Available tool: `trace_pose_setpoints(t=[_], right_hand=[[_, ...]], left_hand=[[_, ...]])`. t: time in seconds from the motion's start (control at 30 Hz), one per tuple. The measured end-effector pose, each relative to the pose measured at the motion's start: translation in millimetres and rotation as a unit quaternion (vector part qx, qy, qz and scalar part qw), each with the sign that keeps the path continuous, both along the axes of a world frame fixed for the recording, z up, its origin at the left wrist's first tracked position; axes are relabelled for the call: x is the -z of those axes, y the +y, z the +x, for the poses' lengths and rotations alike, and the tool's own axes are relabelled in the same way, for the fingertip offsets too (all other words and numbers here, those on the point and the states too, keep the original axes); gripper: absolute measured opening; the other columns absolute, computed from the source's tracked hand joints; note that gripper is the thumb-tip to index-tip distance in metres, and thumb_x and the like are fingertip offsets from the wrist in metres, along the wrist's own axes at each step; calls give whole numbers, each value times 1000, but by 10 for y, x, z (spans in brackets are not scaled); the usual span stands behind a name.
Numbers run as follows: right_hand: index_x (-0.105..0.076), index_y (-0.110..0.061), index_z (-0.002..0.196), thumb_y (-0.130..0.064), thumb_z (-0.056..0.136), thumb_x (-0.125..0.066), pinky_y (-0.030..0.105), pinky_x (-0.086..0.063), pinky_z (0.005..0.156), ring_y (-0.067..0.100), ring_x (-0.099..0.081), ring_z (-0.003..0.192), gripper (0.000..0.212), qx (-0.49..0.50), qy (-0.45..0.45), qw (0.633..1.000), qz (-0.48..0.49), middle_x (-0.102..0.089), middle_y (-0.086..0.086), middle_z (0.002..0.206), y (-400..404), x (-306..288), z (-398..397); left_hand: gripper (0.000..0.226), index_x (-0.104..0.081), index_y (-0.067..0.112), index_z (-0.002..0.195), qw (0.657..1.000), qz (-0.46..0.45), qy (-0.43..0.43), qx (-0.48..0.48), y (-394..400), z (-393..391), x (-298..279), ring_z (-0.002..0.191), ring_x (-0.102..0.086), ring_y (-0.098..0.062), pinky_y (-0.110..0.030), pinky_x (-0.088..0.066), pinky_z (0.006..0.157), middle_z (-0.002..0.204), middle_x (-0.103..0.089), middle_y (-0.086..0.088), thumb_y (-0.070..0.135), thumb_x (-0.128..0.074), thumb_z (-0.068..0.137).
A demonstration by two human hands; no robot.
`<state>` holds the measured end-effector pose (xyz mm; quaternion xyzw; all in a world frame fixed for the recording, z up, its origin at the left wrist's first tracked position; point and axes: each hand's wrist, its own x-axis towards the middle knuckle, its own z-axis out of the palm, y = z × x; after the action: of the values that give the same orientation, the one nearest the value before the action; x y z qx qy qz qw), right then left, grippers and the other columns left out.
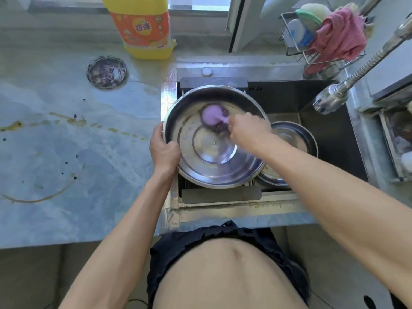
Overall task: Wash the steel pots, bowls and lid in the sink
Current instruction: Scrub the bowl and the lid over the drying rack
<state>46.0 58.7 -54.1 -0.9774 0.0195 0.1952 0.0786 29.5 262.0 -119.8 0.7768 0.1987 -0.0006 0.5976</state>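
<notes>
— Starting at the left: what is on the counter [66, 134]?
— Item 1, yellow-brown spill marks and dark specks. Item 2, a small round dish [107, 72] with purple residue, toward the back. Item 3, a yellow detergent bottle [143, 25] with an orange label, by the window.

— And the hands?
— Left hand [163, 150]: fingers and thumb curled round the left rim of a large steel bowl [214, 166], which is held tilted over the sink [334, 139]. Right hand [248, 128]: closed on a pink-handled scrubber [214, 117], pressed inside the bowl near its far wall; blurred.

— Anything else in the sink?
— One smaller steel pot [294, 139], low in the basin, just right of the bowl and partly behind it.

— Further right?
— A faucet sprayer [330, 99] on a flexible hose, above the basin. A wire rack [312, 56] at the back corner, holding a pink cloth [338, 39] and a sponge [312, 12].
</notes>
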Motion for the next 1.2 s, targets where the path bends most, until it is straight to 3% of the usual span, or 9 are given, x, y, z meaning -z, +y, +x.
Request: trace_pose_setpoints(t=[0.1,0.2,0.33,0.43,0.57,0.8,0.93,1.03,1.2], right_hand=[[-64,-34,114,-32,99,-48,34,-44,73,33,-61,99,22,-122,85,988,49,-66,6,110,50,-7,-274],[-57,-26,125,-23,99,-45,34,-35,73,36,-61,104,29,-5,5,999,-40,-63,12,117,-108,29,-277],[-55,-26,118,-23,99,-42,33,-34,69,34,-60,96,24,-95,53,994,8,-62,10,110,121,120,-594],[-54,-22,127,-17,100,-39,33,-34,73,35,-59,107,31,64,-1,997,-37,-61,11,121,-50,77,-339],[-56,-24,127,-22,100,-42,32,-34,71,31,-58,95,30,-50,52,997,24,-62,11,116,238,67,-498],[-55,-20,122,-21,101,-40,34,-35,66,31,-55,83,26,-26,16,999,29,-63,11,108,356,63,-353],[-57,-17,127,-18,99,-46,33,-34,73,36,-59,109,30,79,-26,996,15,-61,13,119,269,55,-125],[-59,-25,124,-26,99,-48,34,-38,71,33,-61,100,28,-3,30,997,72,-63,11,112,475,126,-262],[-55,-20,132,-17,100,-43,36,-41,78,35,-60,110,34,109,-16,994,26,-62,14,119,274,158,-238]], left_hand=[[60,-63,13,123,1000,-13,-9,11,-28,-74,-11,92,-63,-11,-8,-48,75,102,-68,5,-17,-44,74],[58,-63,15,121,1000,-10,-17,12,2,-138,0,95,-63,-11,-12,-50,79,105,-68,3,-10,-44,71],[53,-63,11,123,1000,-11,-6,1,-19,-161,-7,90,-63,-9,-10,-49,76,102,-66,4,-13,-45,79],[52,-62,15,122,1000,-10,-7,5,-12,-167,-12,87,-62,4,-10,-49,77,103,-66,8,-12,-46,81],[60,-63,10,123,1000,-13,-2,-7,-28,-141,-10,89,-62,-10,-9,-48,71,103,-65,1,-16,-40,74],[62,-63,9,123,1000,-17,-4,-14,-29,-173,-9,87,-61,-9,-10,-50,74,101,-65,2,-17,-39,73],[60,-62,13,121,1000,-11,-4,7,-19,-136,15,92,-62,-14,-10,-49,74,105,-66,-2,-16,-39,74],[61,-64,10,121,1000,-14,-1,-5,-37,-120,0,91,-61,-15,-11,-49,75,102,-66,-1,-16,-40,71],[63,-64,17,120,999,-32,-2,4,6,-125,17,97,-66,-19,-24,-56,81,106,-69,-4,-8,-39,68]])
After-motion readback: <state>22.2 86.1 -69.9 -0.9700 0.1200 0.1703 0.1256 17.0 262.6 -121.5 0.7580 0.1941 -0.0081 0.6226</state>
